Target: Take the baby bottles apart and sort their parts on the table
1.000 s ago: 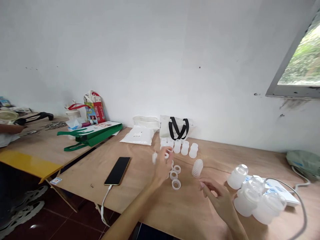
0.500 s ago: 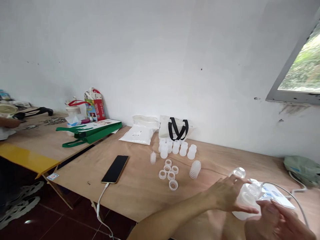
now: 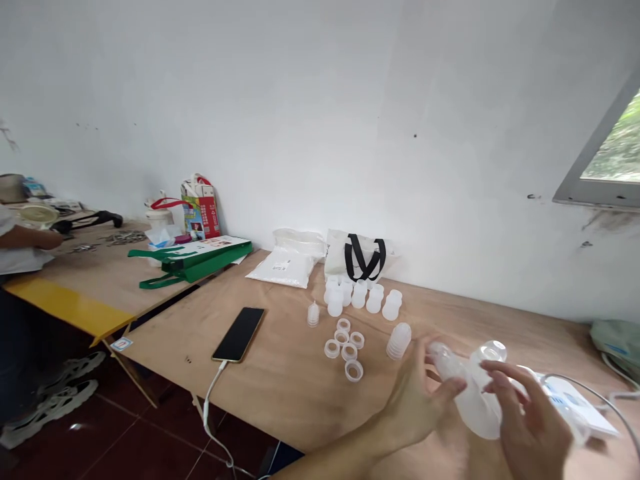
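At far left, a co-worker's forearm (image 3: 30, 238) extends over a neighbouring desk (image 3: 100, 280) with a yellow front edge. Farther right on that desk lies a folded green bag (image 3: 193, 265). On the main desk (image 3: 280, 393), a black phone (image 3: 239, 334) lies flat, and a white cable (image 3: 206, 400) runs from it over the front edge. At centre stand a small plastic cone (image 3: 313, 315), a cluster of plastic rings (image 3: 347, 350), and a row of upright frosted cups (image 3: 363, 297) before a white bag with black handles (image 3: 360, 257). A ribbed plastic stack (image 3: 398, 341) lies just right of the rings. At lower right, the left hand (image 3: 415, 400) is spread, its thumb reaching toward a tilted frosted plastic bottle (image 3: 473, 410). The right hand (image 3: 533, 417) curves its fingers over the bottle's far side; blur hides whether they pinch it. Whether the bottle rests on the desk cannot be told. It appears light, thin-walled and smooth, so the wide body likely offers the surest hold. A round-mouthed plastic cup (image 3: 491, 353) stands behind it. At far right lies a green sack (image 3: 617, 340).
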A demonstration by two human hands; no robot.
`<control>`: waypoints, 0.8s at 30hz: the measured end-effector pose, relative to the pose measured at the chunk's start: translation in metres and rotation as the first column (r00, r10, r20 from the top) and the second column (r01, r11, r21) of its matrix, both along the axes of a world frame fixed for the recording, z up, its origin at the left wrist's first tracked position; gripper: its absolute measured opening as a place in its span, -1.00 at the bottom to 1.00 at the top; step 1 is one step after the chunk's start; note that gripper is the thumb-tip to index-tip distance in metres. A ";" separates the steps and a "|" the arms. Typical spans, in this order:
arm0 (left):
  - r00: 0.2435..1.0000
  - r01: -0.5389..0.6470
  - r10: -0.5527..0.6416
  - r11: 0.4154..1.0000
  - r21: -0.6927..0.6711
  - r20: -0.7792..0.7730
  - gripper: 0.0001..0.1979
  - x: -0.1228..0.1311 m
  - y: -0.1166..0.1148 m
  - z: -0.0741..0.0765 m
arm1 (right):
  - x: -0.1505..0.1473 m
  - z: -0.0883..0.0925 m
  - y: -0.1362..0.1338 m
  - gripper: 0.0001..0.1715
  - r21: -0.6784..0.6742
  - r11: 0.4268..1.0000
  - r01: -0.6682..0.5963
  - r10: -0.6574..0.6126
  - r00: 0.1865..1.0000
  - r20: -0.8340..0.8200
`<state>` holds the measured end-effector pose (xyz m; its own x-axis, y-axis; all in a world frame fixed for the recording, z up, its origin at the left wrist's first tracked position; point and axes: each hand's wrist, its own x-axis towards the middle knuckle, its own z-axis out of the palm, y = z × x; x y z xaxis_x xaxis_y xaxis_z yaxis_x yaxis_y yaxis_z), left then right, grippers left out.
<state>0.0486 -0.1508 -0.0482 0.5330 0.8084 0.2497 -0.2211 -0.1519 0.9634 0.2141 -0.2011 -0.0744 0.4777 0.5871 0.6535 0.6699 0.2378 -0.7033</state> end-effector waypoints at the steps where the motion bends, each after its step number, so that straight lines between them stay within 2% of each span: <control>1: 0.997 0.006 -0.004 0.999 -0.034 0.081 -0.33 -0.012 -0.001 0.000 | -0.006 0.004 0.001 -0.55 -0.096 0.988 -0.118 0.118 0.993 -0.012; 2: 0.990 0.017 -0.008 0.998 -0.058 0.142 -0.34 -0.024 -0.001 0.000 | -0.013 0.009 0.002 -0.55 -0.186 0.948 -0.260 0.258 0.965 -0.035; 3: 0.985 0.030 -0.018 0.997 -0.070 0.174 -0.37 -0.034 -0.001 -0.002 | -0.020 0.012 0.003 -0.55 -0.278 0.879 -0.388 0.385 0.921 -0.068; 4: 0.984 0.036 -0.022 0.997 -0.072 0.177 -0.40 -0.045 0.000 -0.003 | -0.027 0.015 0.003 -0.54 -0.340 0.815 -0.470 0.461 0.880 -0.111; 6: 0.994 0.001 0.004 0.999 -0.038 0.113 -0.46 -0.065 0.003 -0.006 | -0.041 0.018 0.004 -0.53 -0.412 0.699 -0.585 0.554 0.807 -0.206; 8: 0.998 -0.064 0.065 0.997 0.052 -0.010 -0.53 -0.088 0.005 -0.005 | -0.054 0.017 0.005 -0.53 -0.435 0.580 -0.689 0.629 0.718 -0.298; 9: 0.993 -0.078 0.087 0.991 0.106 -0.085 -0.60 -0.099 0.006 -0.002 | -0.059 0.016 0.006 -0.54 -0.433 0.516 -0.740 0.664 0.664 -0.344; 11: 0.974 0.053 -0.005 0.978 0.203 -0.226 -0.69 -0.124 0.007 0.005 | -0.070 0.011 0.007 -0.55 -0.403 0.396 -0.825 0.709 0.554 -0.436; 12: 0.960 0.127 -0.062 0.966 0.226 -0.272 -0.63 -0.135 0.007 0.009 | -0.076 0.008 0.008 -0.53 -0.375 0.352 -0.857 0.715 0.505 -0.483; 14: 0.934 0.211 -0.123 0.948 0.238 -0.336 -0.55 -0.156 0.006 0.015 | -0.089 0.001 0.009 -0.44 -0.320 0.297 -0.900 0.692 0.434 -0.577; 16: 0.921 0.185 -0.086 0.955 0.233 -0.379 -0.55 -0.169 0.005 0.017 | -0.103 -0.006 0.010 -0.36 -0.318 0.271 -0.908 0.651 0.416 -0.635; 17: 0.913 0.142 -0.038 0.963 0.229 -0.407 -0.56 -0.172 0.005 0.016 | -0.110 -0.008 0.010 -0.36 -0.355 0.276 -0.893 0.656 0.445 -0.609; 19: 0.880 0.010 0.103 0.972 0.234 -0.463 -0.54 -0.172 0.005 0.011 | -0.121 -0.010 0.011 -0.44 -0.460 0.420 -0.782 0.678 0.607 -0.414; 21: 0.832 -0.134 0.248 0.958 0.254 -0.497 -0.57 -0.167 0.007 0.005 | -0.128 -0.010 0.011 -0.56 -0.505 0.597 -0.624 0.655 0.742 -0.143; 22: 0.812 -0.187 0.300 0.946 0.264 -0.500 -0.58 -0.163 0.007 0.003 | -0.130 -0.010 0.012 -0.60 -0.505 0.659 -0.558 0.632 0.774 -0.031; 24: 0.802 -0.227 0.337 0.936 0.269 -0.494 -0.56 -0.157 0.008 0.002 | -0.131 -0.011 0.013 -0.66 -0.499 0.730 -0.467 0.588 0.802 0.109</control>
